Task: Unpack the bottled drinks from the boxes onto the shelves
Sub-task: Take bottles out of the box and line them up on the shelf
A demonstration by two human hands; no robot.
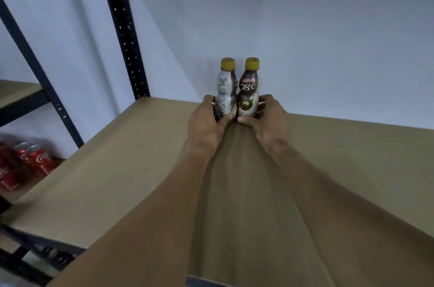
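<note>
Two small coffee bottles with yellow caps stand upright side by side at the back of a tan shelf board (117, 169), close to the white wall. My left hand (207, 123) grips the lower part of the left bottle (226, 89). The right bottle (250, 89), with a brown "78°C" label, is gripped low down by my right hand (267, 120). The two bottles touch each other. Both my forearms stretch across the shelf toward them. No box is in view.
A black perforated upright (122, 28) of the rack rises at the shelf's back left corner. Red cola cans (30, 160) stand on a lower shelf at the left. Another tan shelf (16, 89) shows at the far left.
</note>
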